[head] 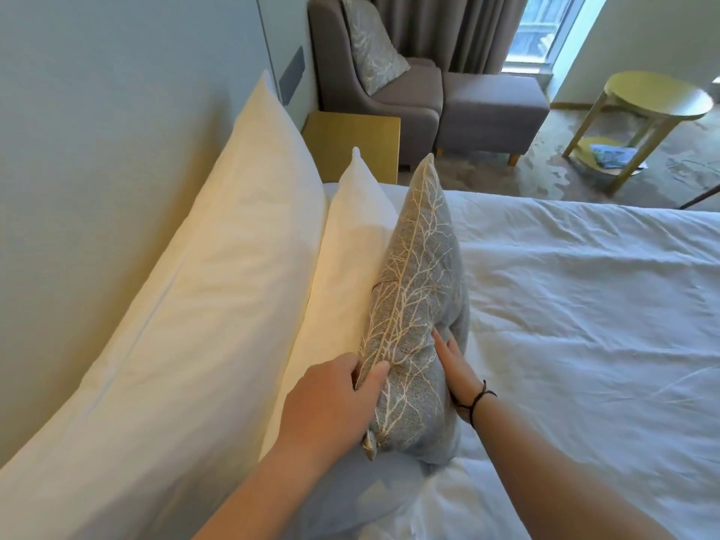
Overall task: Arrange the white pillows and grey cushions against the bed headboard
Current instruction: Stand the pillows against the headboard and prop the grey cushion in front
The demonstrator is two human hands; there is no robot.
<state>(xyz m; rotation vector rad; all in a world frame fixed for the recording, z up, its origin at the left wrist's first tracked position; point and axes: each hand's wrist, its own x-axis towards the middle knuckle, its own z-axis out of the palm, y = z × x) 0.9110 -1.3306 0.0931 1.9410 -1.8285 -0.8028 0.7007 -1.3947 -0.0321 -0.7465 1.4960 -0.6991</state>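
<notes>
At far left we see the headboard, with a long white pillow leaning on it and a smaller white pillow in front. Next, our left hand pinches the grey cushion standing on edge against that pillow; our right hand presses its bed-side face, fingers straight.

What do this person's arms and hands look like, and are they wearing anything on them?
Both forearms are bare, with no sleeves in view. The left hand wears nothing: no glove, ring or watch shows. The right hand is also gloveless, with a thin black cord bracelet looped around its wrist.
</notes>
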